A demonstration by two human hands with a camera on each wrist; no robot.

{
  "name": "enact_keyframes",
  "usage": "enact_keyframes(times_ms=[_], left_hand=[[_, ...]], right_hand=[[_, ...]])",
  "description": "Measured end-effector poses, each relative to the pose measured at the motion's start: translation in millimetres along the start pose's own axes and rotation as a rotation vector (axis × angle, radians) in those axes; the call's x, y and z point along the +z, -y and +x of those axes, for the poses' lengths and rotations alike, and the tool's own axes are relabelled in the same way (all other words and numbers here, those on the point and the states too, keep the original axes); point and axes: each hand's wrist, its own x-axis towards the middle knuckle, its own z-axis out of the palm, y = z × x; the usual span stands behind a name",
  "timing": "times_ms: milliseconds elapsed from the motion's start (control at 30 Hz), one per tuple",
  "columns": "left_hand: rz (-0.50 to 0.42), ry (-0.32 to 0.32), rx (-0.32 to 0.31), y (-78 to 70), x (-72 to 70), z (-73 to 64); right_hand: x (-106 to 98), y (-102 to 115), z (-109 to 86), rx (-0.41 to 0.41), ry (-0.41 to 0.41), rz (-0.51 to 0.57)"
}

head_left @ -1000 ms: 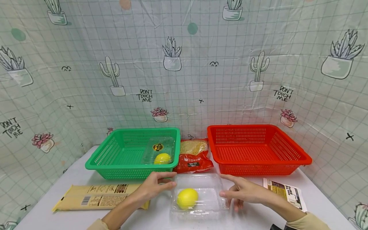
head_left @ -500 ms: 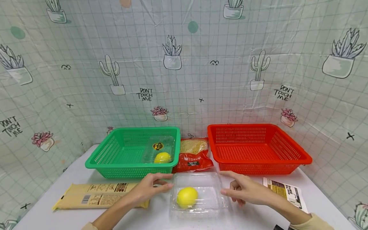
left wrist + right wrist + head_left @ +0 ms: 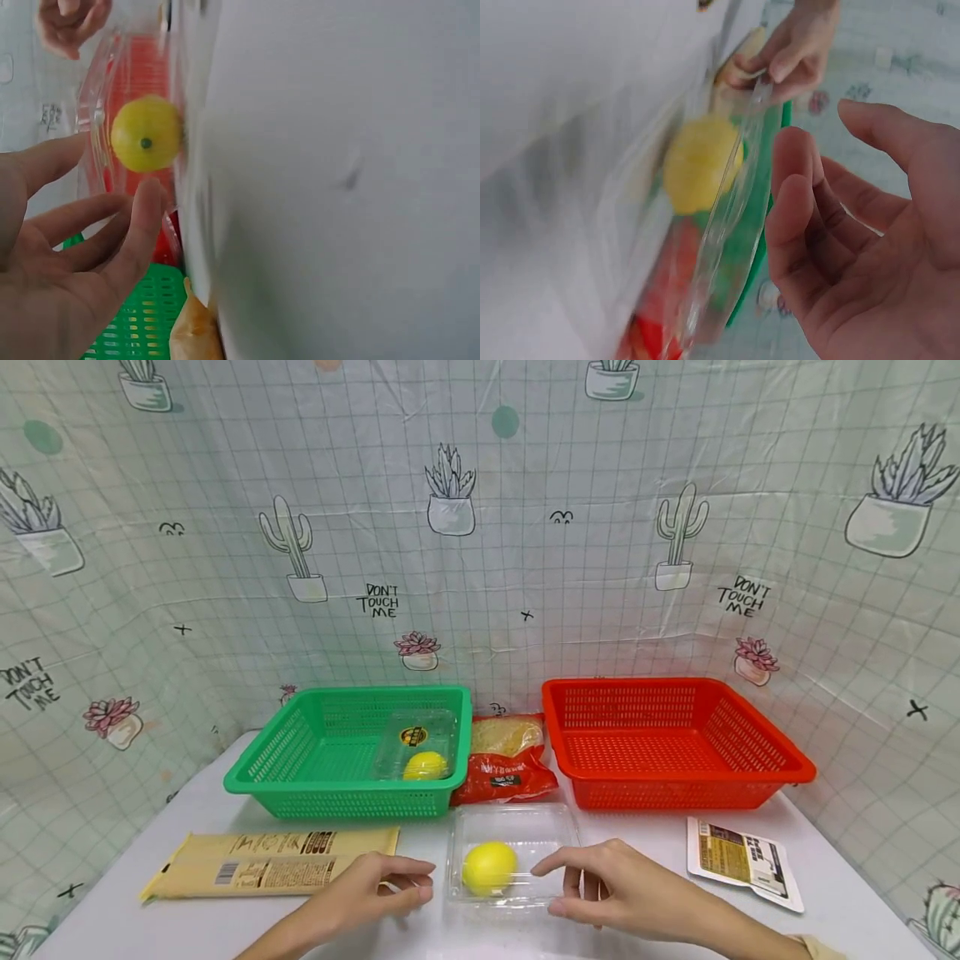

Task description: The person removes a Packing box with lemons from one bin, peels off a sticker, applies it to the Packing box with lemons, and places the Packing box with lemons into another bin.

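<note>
A clear plastic box (image 3: 551, 837) stands on the table in front of me, with a yellow lemon (image 3: 489, 868) inside at its left. My left hand (image 3: 378, 889) is just left of the box, fingers loosely bent around nothing. In the left wrist view its fingertips (image 3: 150, 196) are close to the box side, and the lemon (image 3: 147, 135) shows through the plastic. My right hand (image 3: 618, 889) is at the front right corner, its index finger overlapping the box in the head view. Seen from the right wrist, that hand (image 3: 862, 232) has loosely curved fingers and holds nothing.
Behind stand a green basket (image 3: 345, 797), containing another clear box (image 3: 393, 747) with a lemon (image 3: 425, 766), and a red basket (image 3: 678, 789). Between them lies a red food packet (image 3: 504, 777). A long tan packet (image 3: 262, 864) lies left, a small white-and-brown pouch (image 3: 744, 864) right.
Both hands have drawn back toward me from the box's sides; the right has also moved left, over its front right corner. The box and lemon stay in place.
</note>
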Motion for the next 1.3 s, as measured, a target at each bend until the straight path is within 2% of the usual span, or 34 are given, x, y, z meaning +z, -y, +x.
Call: enact_keyframes(times_ms=[67, 233, 300, 433, 567, 800, 967, 1100, 1300], left_hand=[[-0.016, 0.031, -0.012, 0.6, 2.3, -3.2], [-0.044, 0.112, -0.103, -2.7, 8.1, -6.2], [-0.056, 0.132, -0.142, -6.0, 10.3, -6.5], [-0.067, 0.153, -0.146, -9.6, 14.5, -8.0], [-0.084, 0.175, -0.117, -10.6, 18.7, -8.8], [-0.057, 0.250, -0.111, -6.5, 22.0, -5.7], [-0.055, 0.300, -0.053, -2.2, 23.4, -4.8], [0.022, 0.326, 0.007, -0.2, 24.7, -2.9], [0.126, 0.297, 0.097, -3.7, 27.5, -2.6]], right_hand=[[5.2, 6.7, 2.5, 0.004, 0.066, 0.010], [20.3, 16.2, 10.9, 0.027, 0.220, 0.039], [26.5, 16.9, 15.4, -0.015, 0.256, -0.002], [38.8, 16.4, 25.5, -0.076, 0.311, -0.051], [49.0, 18.0, 34.2, -0.113, 0.338, -0.078], [64.4, 20.5, 45.9, -0.189, 0.329, -0.213], [71.0, 22.8, 51.5, -0.221, 0.341, -0.259], [74.8, 24.5, 54.5, -0.249, 0.347, -0.268], [80.2, 23.7, 58.2, -0.317, 0.356, -0.315]])
